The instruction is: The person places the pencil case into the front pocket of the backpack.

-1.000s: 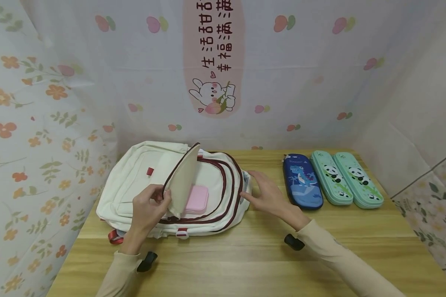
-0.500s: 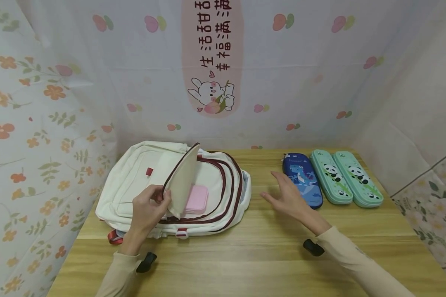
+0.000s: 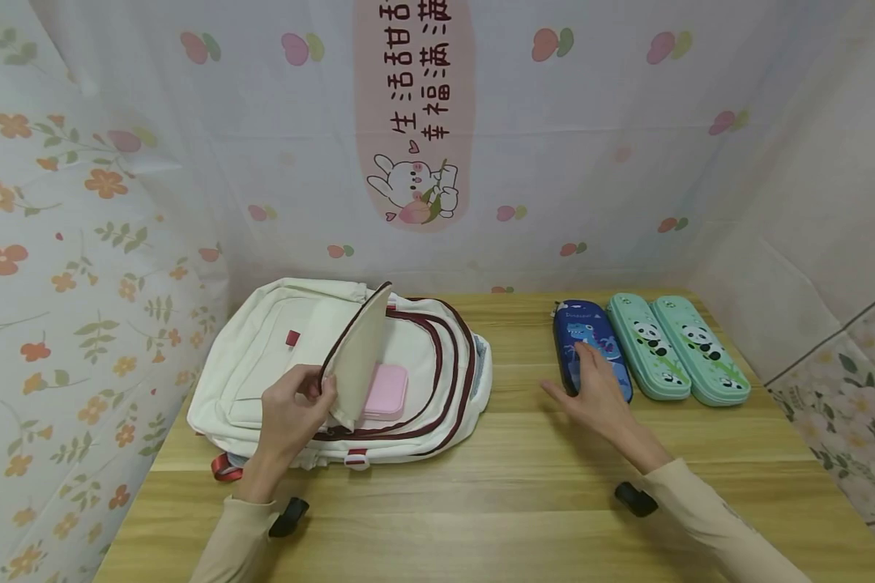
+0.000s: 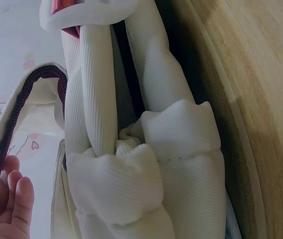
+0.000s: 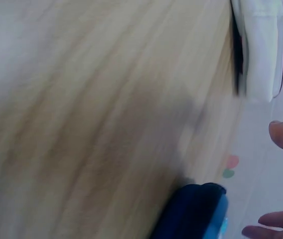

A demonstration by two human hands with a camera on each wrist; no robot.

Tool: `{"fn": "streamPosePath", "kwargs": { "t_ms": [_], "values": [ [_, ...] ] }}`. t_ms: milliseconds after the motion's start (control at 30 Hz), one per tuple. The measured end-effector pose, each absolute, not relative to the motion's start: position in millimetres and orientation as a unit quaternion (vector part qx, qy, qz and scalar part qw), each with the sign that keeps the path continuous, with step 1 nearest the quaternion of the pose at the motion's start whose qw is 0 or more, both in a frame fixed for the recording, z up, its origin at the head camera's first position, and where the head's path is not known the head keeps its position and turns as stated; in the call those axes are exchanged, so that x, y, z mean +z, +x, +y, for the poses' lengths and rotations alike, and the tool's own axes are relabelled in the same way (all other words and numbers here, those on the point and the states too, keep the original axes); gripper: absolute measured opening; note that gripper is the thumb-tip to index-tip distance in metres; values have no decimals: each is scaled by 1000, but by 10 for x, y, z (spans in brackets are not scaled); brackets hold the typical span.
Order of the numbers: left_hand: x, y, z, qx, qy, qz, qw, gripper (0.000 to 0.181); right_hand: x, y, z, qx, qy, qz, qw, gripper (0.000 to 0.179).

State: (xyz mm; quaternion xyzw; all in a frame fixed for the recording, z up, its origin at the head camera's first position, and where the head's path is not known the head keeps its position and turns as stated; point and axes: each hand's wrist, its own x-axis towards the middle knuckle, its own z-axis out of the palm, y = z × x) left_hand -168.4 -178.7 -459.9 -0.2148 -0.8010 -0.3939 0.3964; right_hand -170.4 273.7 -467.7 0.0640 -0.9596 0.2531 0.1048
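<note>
A white backpack with dark red zippers lies on the table at the left. My left hand pinches the zippered edge of its front flap and holds the flap raised; the left wrist view shows the fingers at that edge. Inside the uncovered pocket sits a pink square case. My right hand is over the lower part of a dark blue dinosaur pencil case, fingers spread and thumb off its left side. In the right wrist view the blue case is below the fingers.
Two mint green panda pencil cases lie side by side, right of the blue one. The wooden table runs back to a patterned cloth hanging behind. A red strap loop sticks out at the backpack's near left.
My right hand has moved right, away from the backpack's right end, to the blue pencil case. The left hand has stayed put, still holding the flap up.
</note>
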Motion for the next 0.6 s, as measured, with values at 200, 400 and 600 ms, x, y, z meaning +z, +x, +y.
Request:
{"fn": "streamPosePath", "kwargs": {
  "t_ms": [200,400,600],
  "values": [
    [-4585,-1687,-1785,-398,-215,-800,394,5,-4723,-1662,2852,240,22,-963,118,90],
    [-4589,-1689,-1796,-397,-214,-806,383,6,-4790,-1597,2964,215,-14,-971,100,98],
    [-4588,-1681,-1789,-401,-213,-812,367,6,-4831,-1575,3042,221,-34,-970,93,108]
  ]
}}
